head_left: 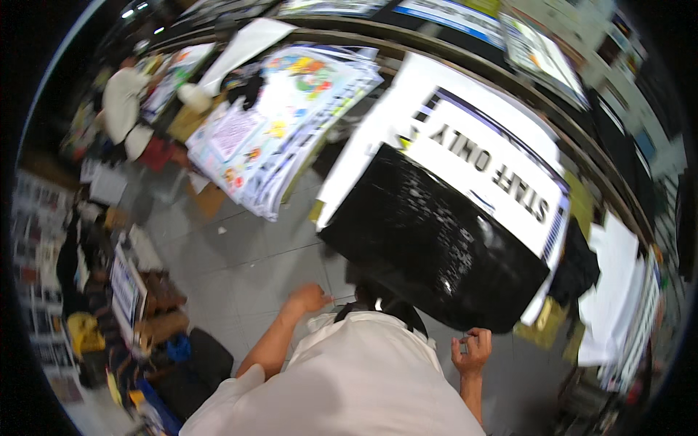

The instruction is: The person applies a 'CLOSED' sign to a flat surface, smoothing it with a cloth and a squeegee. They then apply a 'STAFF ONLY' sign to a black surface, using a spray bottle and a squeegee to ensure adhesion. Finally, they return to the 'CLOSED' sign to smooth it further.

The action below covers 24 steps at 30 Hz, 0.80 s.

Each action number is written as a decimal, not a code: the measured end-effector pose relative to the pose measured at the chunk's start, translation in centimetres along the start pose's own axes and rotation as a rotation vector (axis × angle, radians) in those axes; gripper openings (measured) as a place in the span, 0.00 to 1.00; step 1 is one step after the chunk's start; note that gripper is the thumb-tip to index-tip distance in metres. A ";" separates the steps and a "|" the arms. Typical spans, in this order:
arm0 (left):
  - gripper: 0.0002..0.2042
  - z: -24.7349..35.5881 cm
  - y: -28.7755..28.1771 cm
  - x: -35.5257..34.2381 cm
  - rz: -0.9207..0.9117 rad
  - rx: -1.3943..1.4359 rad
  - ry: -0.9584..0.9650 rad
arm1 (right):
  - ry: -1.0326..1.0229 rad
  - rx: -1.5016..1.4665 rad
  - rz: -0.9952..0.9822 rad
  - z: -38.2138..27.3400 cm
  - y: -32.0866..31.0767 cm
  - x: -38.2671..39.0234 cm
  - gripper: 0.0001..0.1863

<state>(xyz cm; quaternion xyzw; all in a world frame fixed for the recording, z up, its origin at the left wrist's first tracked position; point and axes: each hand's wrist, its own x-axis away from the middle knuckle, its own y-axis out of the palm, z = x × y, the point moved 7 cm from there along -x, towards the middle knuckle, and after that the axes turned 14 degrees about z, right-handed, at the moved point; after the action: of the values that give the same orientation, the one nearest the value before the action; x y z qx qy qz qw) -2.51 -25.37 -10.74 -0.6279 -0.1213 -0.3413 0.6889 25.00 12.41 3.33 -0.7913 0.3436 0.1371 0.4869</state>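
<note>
My left hand (pixel 309 298) hangs in front of my body at the left, with a finger stretched out and nothing seen in it. Low on the right, my right hand (pixel 473 350) is loosely curled, thumb and fingers apart, holding nothing visible. It is close to the lower edge of a shiny black sheet (pixel 414 225), apart from it as far as I can tell. That sheet covers the near part of a stack of large white printed signs (pixel 465 145) with bold black lettering, upside down to me.
Left of the signs lies a stack of colourful printed sheets (pixel 291 109). White sheets (pixel 614 283) and a crumpled black cloth (pixel 578 261) are at the right. A person (pixel 125 102) works at the far left. A dark chair (pixel 203 370) and cluttered boxes (pixel 156 305) line the left.
</note>
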 end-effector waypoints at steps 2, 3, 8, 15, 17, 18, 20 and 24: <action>0.25 -4.6 -5.7 -0.8 0.055 0.280 -0.122 | -0.103 -0.117 0.044 -1.2 2.5 -3.9 0.17; 0.26 -6.1 -10.2 -0.6 0.235 0.485 -0.164 | -0.162 -0.159 0.074 -1.6 3.8 -6.2 0.18; 0.16 -15.2 -29.6 -4.3 0.764 0.785 -0.182 | -0.302 -0.198 0.108 -5.2 7.4 -17.2 0.14; 0.12 -36.6 -47.5 -16.3 1.124 1.167 -0.348 | -0.323 -0.137 0.094 -10.4 12.7 -23.4 0.12; 0.15 -42.0 -53.1 -20.1 1.256 1.223 -0.277 | -0.273 -0.084 0.104 -12.6 14.9 -23.3 0.12; 0.19 -43.8 -55.3 -22.6 1.338 1.079 -0.308 | -0.247 -0.033 0.094 -13.6 16.1 -22.8 0.12; 0.27 -46.5 -61.0 -27.1 1.502 0.771 -0.346 | -0.184 0.058 0.087 -16.3 19.3 -22.5 0.12; 0.39 -50.9 -66.5 -37.9 1.429 0.713 -0.178 | -0.158 0.012 0.100 -23.4 25.1 -25.4 0.12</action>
<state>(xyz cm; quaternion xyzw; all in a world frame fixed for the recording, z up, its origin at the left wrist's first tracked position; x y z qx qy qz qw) -85.17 -60.17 9.45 -0.3206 0.1538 0.2928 0.8876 -13.22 -4.65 11.78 -0.7569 0.3441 0.2211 0.5098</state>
